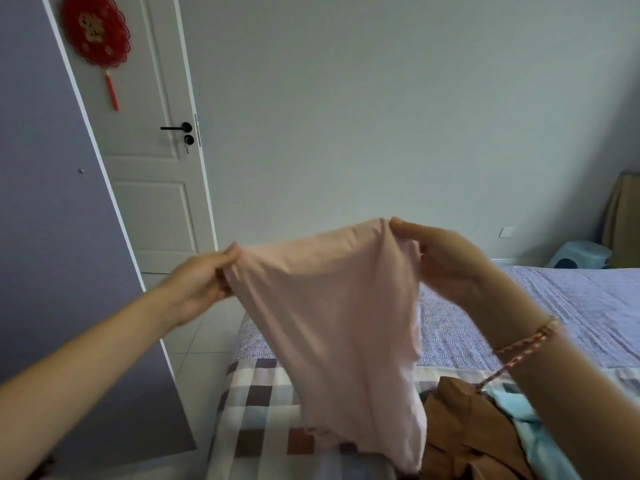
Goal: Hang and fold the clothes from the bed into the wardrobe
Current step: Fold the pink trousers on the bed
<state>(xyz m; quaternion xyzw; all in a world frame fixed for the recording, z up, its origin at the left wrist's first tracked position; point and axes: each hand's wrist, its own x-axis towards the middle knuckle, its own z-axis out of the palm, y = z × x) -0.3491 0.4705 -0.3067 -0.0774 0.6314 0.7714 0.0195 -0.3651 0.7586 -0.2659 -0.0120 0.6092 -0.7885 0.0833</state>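
Note:
A pale pink garment (339,323) hangs in the air above the bed (571,299), stretched between both hands. My left hand (201,282) pinches its upper left edge. My right hand (446,258) grips its upper right edge, a little higher. The garment's lower end reaches down to the checked blanket (256,403) at the foot of the bed. A brown garment (464,431) and a light blue one (526,424) lie crumpled on the bed under my right forearm. The purple wardrobe door (52,220) stands at the left.
A white room door (145,168) with a black handle and a red hanging ornament is behind the wardrobe. A small blue stool (578,254) and a brown board (623,220) stand by the far wall at the right. Tiled floor lies between bed and wardrobe.

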